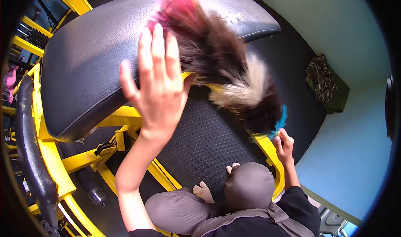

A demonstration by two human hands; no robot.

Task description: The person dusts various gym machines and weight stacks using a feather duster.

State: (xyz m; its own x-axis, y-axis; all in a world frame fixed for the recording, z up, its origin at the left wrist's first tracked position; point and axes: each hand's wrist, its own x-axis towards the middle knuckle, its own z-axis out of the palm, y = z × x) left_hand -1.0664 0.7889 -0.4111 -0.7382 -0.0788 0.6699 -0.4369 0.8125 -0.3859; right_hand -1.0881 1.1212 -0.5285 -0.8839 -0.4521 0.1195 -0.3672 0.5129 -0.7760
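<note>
A feather duster [221, 49] with brown and cream feathers, a blurred pink end and a teal tuft lies slantwise across the black padded bench [87, 57]. Closed around its teal end is my right hand [285, 145], out at the right. My left hand [161, 86] is spread with its back toward me, and its fingers overlap the pad's near edge. The duster's feathers pass right beside those fingertips. On the pad's far right, the black covering [234, 17] is worn and peeling.
Yellow frame bars [79, 159] run under and beside the pad. A long black roller pad [31, 145] stands at the left. Below it, a clear bottle [97, 196] lies on the floor. Camouflage cloth [321, 80] rests by the blue wall [355, 153]. My bent knees are below.
</note>
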